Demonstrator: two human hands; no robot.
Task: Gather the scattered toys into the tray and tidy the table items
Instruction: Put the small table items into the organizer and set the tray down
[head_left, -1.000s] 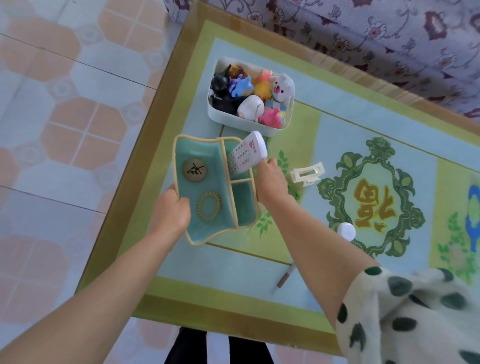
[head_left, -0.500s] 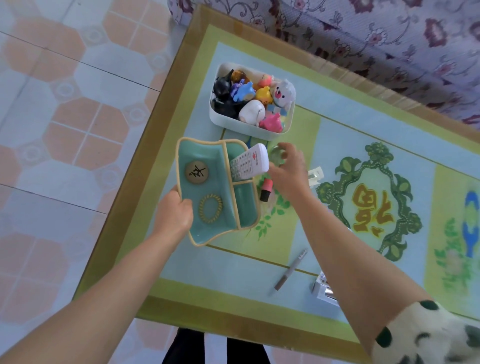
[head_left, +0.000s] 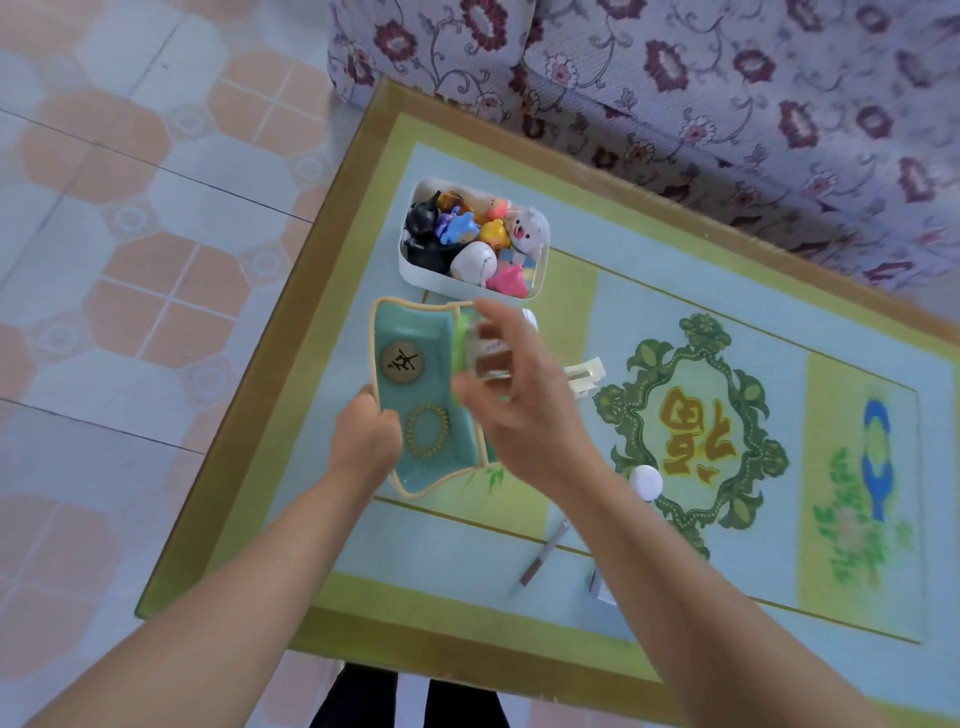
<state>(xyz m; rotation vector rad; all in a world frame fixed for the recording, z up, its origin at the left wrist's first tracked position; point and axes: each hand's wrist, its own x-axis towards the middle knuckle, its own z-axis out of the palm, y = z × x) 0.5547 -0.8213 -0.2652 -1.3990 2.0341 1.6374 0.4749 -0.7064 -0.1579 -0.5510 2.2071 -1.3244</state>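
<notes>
Two bare forearms reach in from the near edge of the desk (head_left: 675, 296). The left hand (head_left: 363, 441) grips the near rim of a teal divided dish (head_left: 410, 325), which holds a coiled hair tie (head_left: 427, 430) and a round disc (head_left: 401, 362). The right hand (head_left: 524, 410), blurred, hovers above the dish's right side, its fingers (head_left: 501, 319) curled round a small green-topped item (head_left: 475, 353). The toys (head_left: 478, 239) sit heaped in a white tray (head_left: 431, 280) just beyond the dish.
</notes>
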